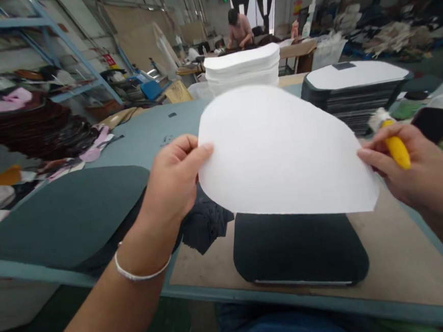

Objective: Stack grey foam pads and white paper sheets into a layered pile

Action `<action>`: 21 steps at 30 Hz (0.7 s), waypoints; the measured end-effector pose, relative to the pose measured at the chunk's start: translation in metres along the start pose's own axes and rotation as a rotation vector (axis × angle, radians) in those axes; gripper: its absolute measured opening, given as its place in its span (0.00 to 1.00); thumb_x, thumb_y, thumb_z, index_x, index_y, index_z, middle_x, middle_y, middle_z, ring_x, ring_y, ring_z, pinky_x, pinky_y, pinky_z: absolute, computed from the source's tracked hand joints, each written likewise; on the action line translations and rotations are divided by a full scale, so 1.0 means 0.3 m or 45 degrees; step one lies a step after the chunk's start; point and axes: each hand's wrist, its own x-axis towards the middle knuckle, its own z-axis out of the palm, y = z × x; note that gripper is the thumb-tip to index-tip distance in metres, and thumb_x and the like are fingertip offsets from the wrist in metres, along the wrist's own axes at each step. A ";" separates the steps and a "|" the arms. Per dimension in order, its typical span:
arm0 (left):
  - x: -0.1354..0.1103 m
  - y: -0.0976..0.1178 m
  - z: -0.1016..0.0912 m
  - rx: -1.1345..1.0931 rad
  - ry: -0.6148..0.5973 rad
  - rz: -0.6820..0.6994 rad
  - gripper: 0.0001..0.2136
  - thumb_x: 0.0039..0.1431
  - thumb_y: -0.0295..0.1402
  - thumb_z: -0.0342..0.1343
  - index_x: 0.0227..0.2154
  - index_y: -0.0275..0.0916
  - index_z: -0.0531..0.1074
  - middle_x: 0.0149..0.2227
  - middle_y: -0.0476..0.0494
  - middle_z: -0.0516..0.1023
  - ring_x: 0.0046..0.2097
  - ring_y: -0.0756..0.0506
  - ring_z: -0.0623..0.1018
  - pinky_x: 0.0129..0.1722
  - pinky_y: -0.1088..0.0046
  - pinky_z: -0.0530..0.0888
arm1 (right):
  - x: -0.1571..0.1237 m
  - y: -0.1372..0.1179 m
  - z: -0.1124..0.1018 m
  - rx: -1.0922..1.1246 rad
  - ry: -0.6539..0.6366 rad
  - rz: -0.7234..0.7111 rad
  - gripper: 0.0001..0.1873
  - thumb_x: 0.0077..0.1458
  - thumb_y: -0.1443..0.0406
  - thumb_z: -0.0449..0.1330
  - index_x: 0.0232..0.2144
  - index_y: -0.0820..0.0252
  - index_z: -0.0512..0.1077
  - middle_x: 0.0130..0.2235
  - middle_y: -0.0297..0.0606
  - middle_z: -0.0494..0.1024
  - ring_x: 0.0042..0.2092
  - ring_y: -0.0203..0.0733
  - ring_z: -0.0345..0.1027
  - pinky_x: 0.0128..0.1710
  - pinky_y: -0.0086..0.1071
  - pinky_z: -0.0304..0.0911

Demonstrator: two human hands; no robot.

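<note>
A white sheet (282,156) with rounded corners is held up in front of me, bowed slightly. My left hand (174,177) pinches its left edge, thumb on the near face. At its right edge, the thumb and forefinger of my right hand (409,161) grip the sheet. That same hand also carries a yellow-handled brush (397,151) with whitish bristles, tucked between the fingers. Below the sheet, a black rounded panel (300,246) lies on the brown board; its far part is hidden. Dark crumpled pieces (205,221) lie to its left.
Dark green cut panels (64,214) are stacked at left. Behind stand a white sheet stack (243,72) and a black panel stack (354,94) topped with white. A phone (436,123) is at right. Another person (239,29) works farther back. A blue shelf frame (70,50) rises at left.
</note>
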 end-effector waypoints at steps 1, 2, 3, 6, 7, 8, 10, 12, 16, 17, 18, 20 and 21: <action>-0.031 -0.055 -0.018 0.049 -0.027 -0.078 0.11 0.51 0.37 0.66 0.27 0.39 0.69 0.24 0.52 0.70 0.23 0.52 0.67 0.23 0.78 0.65 | -0.028 0.016 -0.021 -0.104 0.031 -0.029 0.20 0.51 0.51 0.69 0.40 0.46 0.65 0.38 0.34 0.71 0.37 0.44 0.68 0.35 0.38 0.69; -0.065 -0.108 -0.032 0.112 -0.060 -0.138 0.12 0.52 0.39 0.66 0.27 0.39 0.69 0.24 0.53 0.69 0.23 0.53 0.66 0.22 0.78 0.63 | -0.059 0.032 -0.036 -0.209 0.044 -0.057 0.20 0.52 0.50 0.68 0.40 0.47 0.65 0.38 0.35 0.71 0.36 0.45 0.68 0.34 0.39 0.68; -0.099 -0.160 -0.043 0.179 -0.090 -0.201 0.13 0.53 0.41 0.65 0.27 0.39 0.69 0.23 0.53 0.68 0.23 0.53 0.65 0.22 0.78 0.62 | -0.093 0.051 -0.045 -0.293 0.038 -0.070 0.20 0.52 0.49 0.68 0.40 0.48 0.65 0.38 0.36 0.72 0.35 0.45 0.68 0.33 0.40 0.67; -0.199 -0.290 -0.058 0.327 -0.173 -0.396 0.15 0.57 0.46 0.61 0.26 0.39 0.67 0.23 0.54 0.65 0.23 0.52 0.64 0.22 0.77 0.61 | -0.200 0.117 -0.044 -0.526 -0.056 -0.088 0.17 0.57 0.48 0.63 0.39 0.50 0.66 0.37 0.38 0.72 0.35 0.46 0.68 0.34 0.41 0.66; -0.228 -0.324 -0.059 0.368 -0.191 -0.447 0.16 0.57 0.47 0.59 0.26 0.40 0.66 0.22 0.54 0.64 0.23 0.52 0.63 0.22 0.77 0.60 | -0.234 0.144 -0.038 -0.577 -0.094 -0.085 0.16 0.59 0.48 0.61 0.40 0.51 0.66 0.37 0.38 0.72 0.36 0.46 0.69 0.35 0.40 0.66; -0.253 -0.356 -0.058 0.414 -0.205 -0.483 0.16 0.57 0.47 0.58 0.25 0.40 0.65 0.22 0.55 0.63 0.23 0.52 0.63 0.23 0.76 0.59 | -0.265 0.173 -0.033 -0.607 -0.131 -0.075 0.15 0.60 0.49 0.60 0.40 0.51 0.66 0.37 0.38 0.72 0.36 0.46 0.69 0.36 0.40 0.67; -0.295 -0.410 -0.054 0.528 -0.223 -0.507 0.16 0.57 0.47 0.56 0.24 0.41 0.64 0.22 0.54 0.62 0.24 0.51 0.63 0.24 0.75 0.59 | -0.321 0.235 -0.023 -0.644 -0.196 -0.037 0.15 0.62 0.50 0.59 0.40 0.52 0.66 0.36 0.37 0.72 0.36 0.44 0.70 0.36 0.38 0.67; -0.327 -0.458 -0.047 0.654 -0.232 -0.492 0.15 0.56 0.46 0.54 0.23 0.41 0.63 0.22 0.53 0.63 0.26 0.50 0.64 0.26 0.74 0.60 | -0.366 0.297 -0.016 -0.668 -0.233 0.016 0.15 0.62 0.50 0.59 0.40 0.53 0.66 0.35 0.36 0.73 0.35 0.43 0.71 0.36 0.37 0.67; -0.374 -0.534 -0.030 0.833 -0.266 -0.500 0.14 0.57 0.45 0.50 0.22 0.42 0.63 0.22 0.52 0.65 0.27 0.48 0.68 0.29 0.72 0.62 | -0.430 0.391 -0.005 -0.691 -0.305 0.147 0.14 0.64 0.50 0.57 0.40 0.53 0.65 0.34 0.34 0.73 0.33 0.41 0.73 0.35 0.35 0.68; -0.382 -0.547 -0.026 0.860 -0.279 -0.513 0.14 0.58 0.45 0.50 0.23 0.42 0.63 0.22 0.52 0.66 0.27 0.47 0.69 0.29 0.72 0.62 | -0.442 0.405 -0.003 -0.695 -0.311 0.164 0.14 0.65 0.50 0.57 0.40 0.53 0.65 0.34 0.34 0.73 0.33 0.41 0.73 0.35 0.35 0.68; -0.389 -0.556 -0.024 0.879 -0.288 -0.526 0.14 0.58 0.45 0.49 0.23 0.42 0.63 0.22 0.52 0.66 0.27 0.47 0.69 0.30 0.72 0.62 | -0.452 0.414 -0.001 -0.698 -0.309 0.172 0.14 0.65 0.50 0.57 0.40 0.53 0.65 0.34 0.34 0.73 0.33 0.41 0.74 0.35 0.34 0.68; -0.398 -0.567 -0.020 0.899 -0.294 -0.542 0.15 0.59 0.46 0.49 0.23 0.42 0.64 0.22 0.52 0.66 0.27 0.47 0.69 0.29 0.72 0.62 | -0.466 0.423 0.000 -0.710 -0.293 0.177 0.14 0.65 0.50 0.57 0.41 0.53 0.66 0.34 0.34 0.74 0.33 0.40 0.75 0.34 0.33 0.69; -0.401 -0.569 -0.019 0.900 -0.292 -0.546 0.15 0.59 0.46 0.49 0.23 0.42 0.64 0.22 0.52 0.66 0.27 0.47 0.69 0.29 0.72 0.62 | -0.470 0.425 0.000 -0.718 -0.285 0.178 0.14 0.64 0.50 0.57 0.41 0.53 0.66 0.34 0.34 0.74 0.33 0.40 0.75 0.33 0.32 0.69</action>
